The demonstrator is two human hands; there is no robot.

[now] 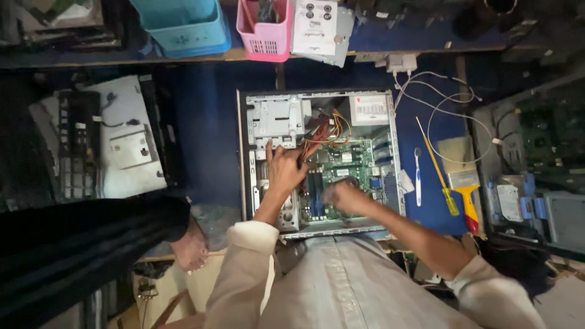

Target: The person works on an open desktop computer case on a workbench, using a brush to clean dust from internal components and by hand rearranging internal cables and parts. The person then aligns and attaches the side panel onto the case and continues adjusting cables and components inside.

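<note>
Open computer case on blue mat; cluttered workbench.

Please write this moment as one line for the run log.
left hand: resting inside open computer case near drive cage | right hand: blurred, over motherboard | grip: unclear

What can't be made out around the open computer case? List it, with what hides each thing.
Head view only:
- Right hand: motion-blurred, so grip and anything held are unclear.
- Motherboard: partly covered by both hands; parts too small to identify.
- Left hand: fingertips rest by the drive cage; what they press is hidden.
- Blue bin: cut off by the top edge.
</note>
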